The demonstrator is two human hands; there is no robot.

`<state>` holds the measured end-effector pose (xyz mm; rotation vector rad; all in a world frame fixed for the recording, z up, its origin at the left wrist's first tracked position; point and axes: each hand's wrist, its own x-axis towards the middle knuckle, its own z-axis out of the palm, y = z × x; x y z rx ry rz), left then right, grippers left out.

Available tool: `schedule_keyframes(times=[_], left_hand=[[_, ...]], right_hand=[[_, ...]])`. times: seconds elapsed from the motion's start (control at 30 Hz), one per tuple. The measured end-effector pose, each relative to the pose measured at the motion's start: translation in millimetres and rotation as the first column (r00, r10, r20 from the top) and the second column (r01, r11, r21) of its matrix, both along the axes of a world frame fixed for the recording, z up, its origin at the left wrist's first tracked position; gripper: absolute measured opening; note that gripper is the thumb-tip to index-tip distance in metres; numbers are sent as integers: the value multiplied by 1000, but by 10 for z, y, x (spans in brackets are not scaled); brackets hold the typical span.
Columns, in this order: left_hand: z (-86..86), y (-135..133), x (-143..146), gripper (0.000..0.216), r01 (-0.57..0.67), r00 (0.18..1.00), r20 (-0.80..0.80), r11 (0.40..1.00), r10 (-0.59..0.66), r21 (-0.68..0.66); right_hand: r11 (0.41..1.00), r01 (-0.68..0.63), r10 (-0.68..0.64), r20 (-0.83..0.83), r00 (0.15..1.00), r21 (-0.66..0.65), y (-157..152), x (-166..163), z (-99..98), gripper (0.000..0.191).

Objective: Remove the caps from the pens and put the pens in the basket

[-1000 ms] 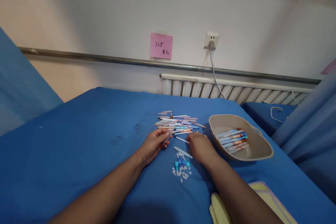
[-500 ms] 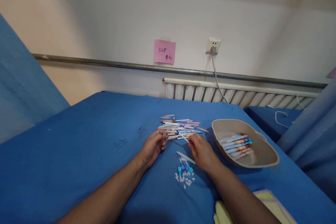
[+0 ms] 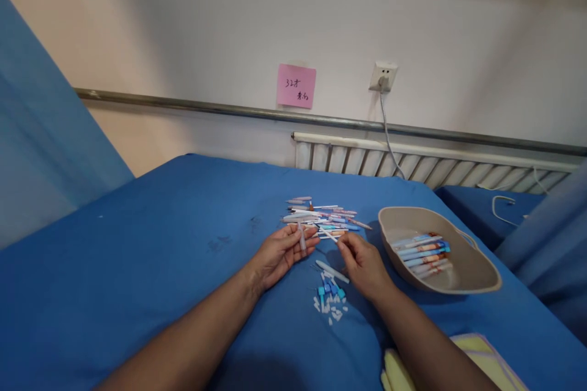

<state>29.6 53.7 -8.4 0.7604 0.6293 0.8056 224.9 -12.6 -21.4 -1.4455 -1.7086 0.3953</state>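
Note:
My left hand [image 3: 285, 252], palm turned up, holds a pale translucent pen barrel [image 3: 302, 238] between thumb and fingers. My right hand [image 3: 365, 264] pinches a thin white pen refill [image 3: 328, 234], whose dark tip points up and left toward my left hand. Just beyond both hands lies a loose pile of pen parts [image 3: 339, 220], with barrels and refills in mixed colours. Nearer to me, between the forearms, are a light pen barrel [image 3: 332, 271], several blue and teal pen pieces [image 3: 326, 286] and a scatter of small white bits [image 3: 337, 314].
A beige basket [image 3: 486, 278] holding several assembled-looking pens [image 3: 419, 253] stands at the right. A yellow cloth [image 3: 481, 357] lies by my right forearm. Behind the blue-covered table [image 3: 183, 208] are a white radiator [image 3: 367, 159] and a socket with a plugged cable [image 3: 384, 77].
My left hand has opened out somewhat and turned palm up, showing the barrel more plainly. My right hand still pinches the refill. The whole view has shifted slightly.

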Motion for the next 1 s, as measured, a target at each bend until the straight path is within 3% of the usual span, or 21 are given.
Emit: schedule_keyframes(times=[0.73,0.8,0.9,1.0], left_hand=[[-45,-6,23,31,-18,993,-116,994,30,104],[-49,2,30,32,-42,984,-166,991,63,129],[-35,22,28,25,-56,962,-247,970,116,237],[-2,29,-3,14,48,901,-409,903,146,427]], right_hand=[[999,53,-54,-243,969,-12,37,12,-46,21],[995,68,-90,-359,929,-74,47,3,-45,22],[977,65,-173,-571,803,-204,67,-1,-36,27],[971,32,-193,-702,686,-236,81,14,-13,30]])
